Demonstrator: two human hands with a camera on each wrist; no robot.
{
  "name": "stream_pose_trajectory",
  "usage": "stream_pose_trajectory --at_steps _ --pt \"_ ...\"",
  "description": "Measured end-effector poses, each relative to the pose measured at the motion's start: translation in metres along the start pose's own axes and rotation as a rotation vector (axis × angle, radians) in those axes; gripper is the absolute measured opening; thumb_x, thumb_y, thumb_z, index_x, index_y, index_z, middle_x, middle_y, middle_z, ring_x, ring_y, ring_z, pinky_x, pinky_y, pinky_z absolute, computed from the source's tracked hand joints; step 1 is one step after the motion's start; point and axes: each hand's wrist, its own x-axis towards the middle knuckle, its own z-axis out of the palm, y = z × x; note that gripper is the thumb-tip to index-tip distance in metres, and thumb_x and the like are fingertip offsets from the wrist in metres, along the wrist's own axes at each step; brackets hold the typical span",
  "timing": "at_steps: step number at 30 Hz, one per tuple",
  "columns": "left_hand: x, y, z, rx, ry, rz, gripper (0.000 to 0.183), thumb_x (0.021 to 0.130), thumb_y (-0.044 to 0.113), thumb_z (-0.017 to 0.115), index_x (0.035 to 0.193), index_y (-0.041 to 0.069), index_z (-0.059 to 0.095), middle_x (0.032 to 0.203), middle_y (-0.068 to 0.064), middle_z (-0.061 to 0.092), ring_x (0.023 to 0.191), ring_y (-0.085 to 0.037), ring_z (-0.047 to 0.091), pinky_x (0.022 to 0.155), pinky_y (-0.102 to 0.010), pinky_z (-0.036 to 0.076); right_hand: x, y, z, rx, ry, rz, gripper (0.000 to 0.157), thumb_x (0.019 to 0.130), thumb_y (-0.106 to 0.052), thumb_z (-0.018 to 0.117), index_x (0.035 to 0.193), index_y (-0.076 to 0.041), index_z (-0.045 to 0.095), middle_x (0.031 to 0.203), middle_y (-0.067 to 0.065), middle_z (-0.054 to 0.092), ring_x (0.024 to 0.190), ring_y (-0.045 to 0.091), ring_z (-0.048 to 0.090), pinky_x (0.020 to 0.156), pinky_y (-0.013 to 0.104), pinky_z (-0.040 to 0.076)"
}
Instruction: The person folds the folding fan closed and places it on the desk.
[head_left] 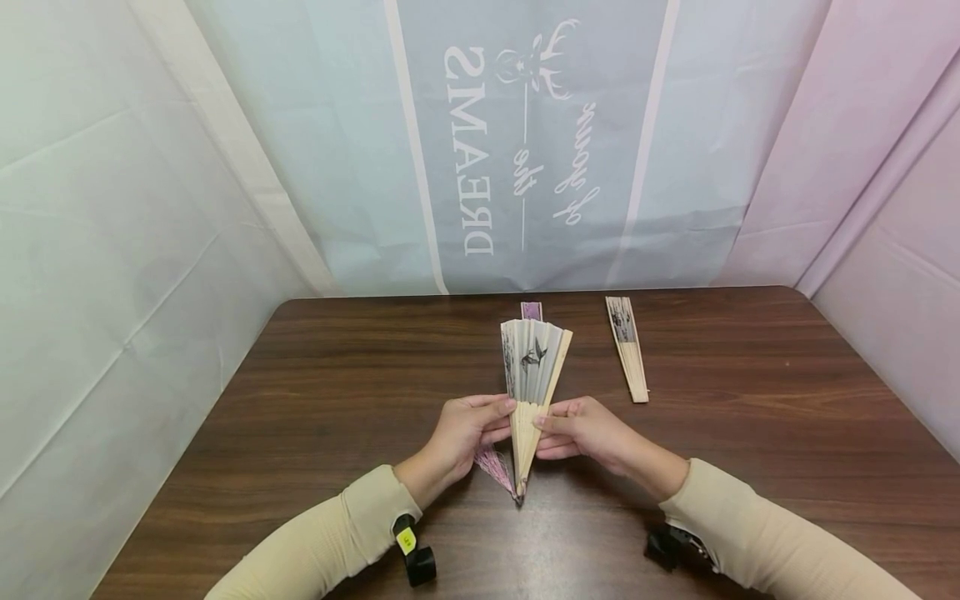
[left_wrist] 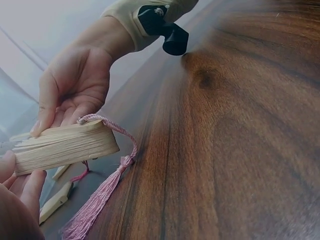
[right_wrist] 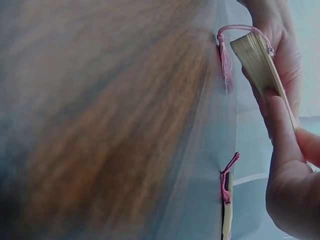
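Observation:
A pale wooden folding fan (head_left: 534, 375), its grey-white leaf painted with a dark bird, is partly spread in front of me with the leaf pointing away. My left hand (head_left: 465, 432) pinches its left edge between thumb and fingers. On the opposite edge, my right hand (head_left: 583, 433) grips the sticks in the same way. The sticks converge at the pivot near me, where a pink tassel (left_wrist: 100, 205) hangs on a looped cord. In the right wrist view, the stacked sticks (right_wrist: 257, 62) run between both hands.
Behind the held fan, a purple-patterned fan (head_left: 531, 310) partly shows on the brown wooden table (head_left: 337, 358). Another folded fan (head_left: 628, 354) with a dark print lies to the right. A printed cloth (head_left: 525, 150) hangs beyond the table's far edge.

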Motion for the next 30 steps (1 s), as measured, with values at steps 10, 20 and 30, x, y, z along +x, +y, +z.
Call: stream_pose_trajectory --at_steps 10,20,30 --pt "0.0 -0.001 0.001 0.018 -0.006 0.013 0.035 0.092 0.003 0.068 0.121 -0.015 0.061 0.103 -0.022 0.074 0.082 -0.014 0.074 0.08 -0.027 0.064 -0.003 -0.003 0.003 -0.025 0.014 -0.005 0.03 0.099 -0.005 0.054 0.116 0.02 0.057 0.096 0.017 0.076 0.08 0.013 0.074 0.082 0.034 0.065" --pt "-0.002 0.0 0.002 0.034 -0.008 0.028 0.035 0.091 0.004 0.07 0.12 -0.015 0.062 0.103 -0.024 0.074 0.084 -0.016 0.074 0.08 -0.029 0.065 -0.003 -0.006 0.006 -0.097 0.025 -0.016 0.031 0.099 -0.005 0.055 0.116 0.021 0.057 0.102 0.032 0.071 0.081 0.016 0.075 0.081 0.035 0.066" --pt "-0.003 0.003 0.004 0.025 -0.015 0.035 0.035 0.09 0.001 0.069 0.119 -0.017 0.061 0.104 -0.028 0.072 0.083 -0.017 0.075 0.079 -0.029 0.065 -0.005 -0.014 0.012 -0.181 0.051 -0.029 0.031 0.098 -0.004 0.056 0.114 0.022 0.059 0.102 0.031 0.071 0.081 0.018 0.074 0.079 0.036 0.066"
